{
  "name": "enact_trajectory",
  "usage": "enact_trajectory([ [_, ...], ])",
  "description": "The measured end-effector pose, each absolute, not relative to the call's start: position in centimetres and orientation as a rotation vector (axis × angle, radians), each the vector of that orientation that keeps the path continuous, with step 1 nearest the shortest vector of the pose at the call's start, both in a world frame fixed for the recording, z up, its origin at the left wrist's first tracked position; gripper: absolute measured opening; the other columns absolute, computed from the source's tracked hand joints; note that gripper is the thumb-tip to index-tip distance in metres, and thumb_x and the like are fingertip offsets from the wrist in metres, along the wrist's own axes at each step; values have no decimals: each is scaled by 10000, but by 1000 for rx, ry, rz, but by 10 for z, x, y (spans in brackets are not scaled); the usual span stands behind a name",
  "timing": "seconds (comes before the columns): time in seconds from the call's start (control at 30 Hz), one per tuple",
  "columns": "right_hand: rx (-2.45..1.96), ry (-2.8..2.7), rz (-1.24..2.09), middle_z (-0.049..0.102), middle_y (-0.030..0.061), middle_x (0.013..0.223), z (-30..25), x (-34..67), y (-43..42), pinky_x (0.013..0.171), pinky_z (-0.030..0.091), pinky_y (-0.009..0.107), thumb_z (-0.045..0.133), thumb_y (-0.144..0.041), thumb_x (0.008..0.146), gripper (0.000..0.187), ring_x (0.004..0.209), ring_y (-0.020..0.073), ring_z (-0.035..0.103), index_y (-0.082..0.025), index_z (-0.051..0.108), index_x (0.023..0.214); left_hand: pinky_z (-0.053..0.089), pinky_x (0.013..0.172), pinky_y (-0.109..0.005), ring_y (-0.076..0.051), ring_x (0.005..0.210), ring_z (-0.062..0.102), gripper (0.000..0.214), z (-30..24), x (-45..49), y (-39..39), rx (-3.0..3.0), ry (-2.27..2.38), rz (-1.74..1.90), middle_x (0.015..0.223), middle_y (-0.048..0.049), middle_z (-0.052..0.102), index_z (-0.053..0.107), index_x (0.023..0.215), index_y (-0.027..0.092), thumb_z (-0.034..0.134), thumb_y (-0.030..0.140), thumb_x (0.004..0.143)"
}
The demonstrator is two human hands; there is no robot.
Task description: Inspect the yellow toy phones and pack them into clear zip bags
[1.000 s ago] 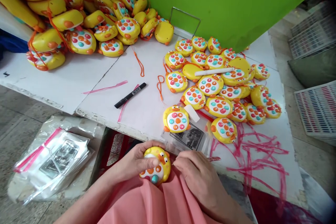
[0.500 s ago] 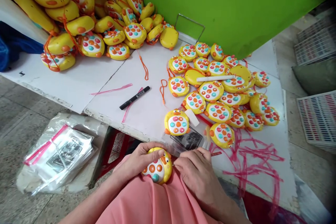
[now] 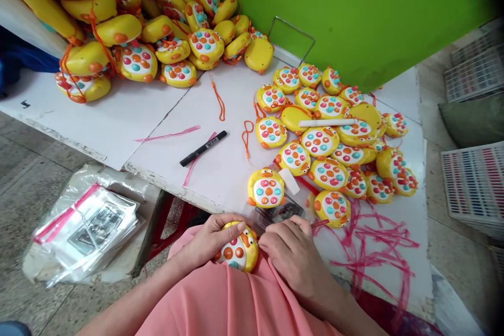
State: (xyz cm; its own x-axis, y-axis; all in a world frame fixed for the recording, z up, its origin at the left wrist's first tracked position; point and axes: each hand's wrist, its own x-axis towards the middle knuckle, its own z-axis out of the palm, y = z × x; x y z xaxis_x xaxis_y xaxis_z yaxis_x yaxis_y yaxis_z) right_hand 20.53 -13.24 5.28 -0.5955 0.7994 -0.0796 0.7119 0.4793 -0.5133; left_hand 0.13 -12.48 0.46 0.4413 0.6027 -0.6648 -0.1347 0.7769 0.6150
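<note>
White-surfaced flat table [image 3: 157,105] from 9 o'clock round to 4; smooth pink cloth garment [image 3: 220,302] at 6.
Right hand [image 3: 289,249], 5 o'clock: fingers curled together, any grip hidden, so I cannot tell. Left hand [image 3: 214,236], 7 o'clock: thumb and fingers clamped on a rounded, yellow plastic, duck-faced toy [image 3: 238,253], 6 o'clock, against the garment. It is probably light, stiff, slightly slippery, fairly sturdy; best held by its rim, clear of the buttons.
</note>
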Motion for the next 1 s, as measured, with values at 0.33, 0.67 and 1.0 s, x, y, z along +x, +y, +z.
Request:
enact_trajectory([
  [0.33,-1244,-2571,767,590,33,818,56,205,-127,850,270,389,302,-131,958,304,778,178,482,-185,573,830,473,521,-216,-159,585,629,480,-10,2,-131,497,1010,509,691,-54,702,717,979,128,706,530,717],
  [0.67,-1239,-2586,738,590,25,812,53,205,-128,852,286,378,358,-106,932,259,776,174,501,-189,575,818,492,597,-233,-176,666,644,413,-8,1,-129,524,994,516,742,-54,712,720,914,135,703,506,732],
  [1.0,-1241,-2549,837,594,25,823,52,206,-128,841,285,370,333,-118,947,273,779,171,494,-189,570,830,503,637,-245,-177,689,649,420,-6,2,-127,497,974,530,802,-66,725,717,917,124,724,492,715],
])
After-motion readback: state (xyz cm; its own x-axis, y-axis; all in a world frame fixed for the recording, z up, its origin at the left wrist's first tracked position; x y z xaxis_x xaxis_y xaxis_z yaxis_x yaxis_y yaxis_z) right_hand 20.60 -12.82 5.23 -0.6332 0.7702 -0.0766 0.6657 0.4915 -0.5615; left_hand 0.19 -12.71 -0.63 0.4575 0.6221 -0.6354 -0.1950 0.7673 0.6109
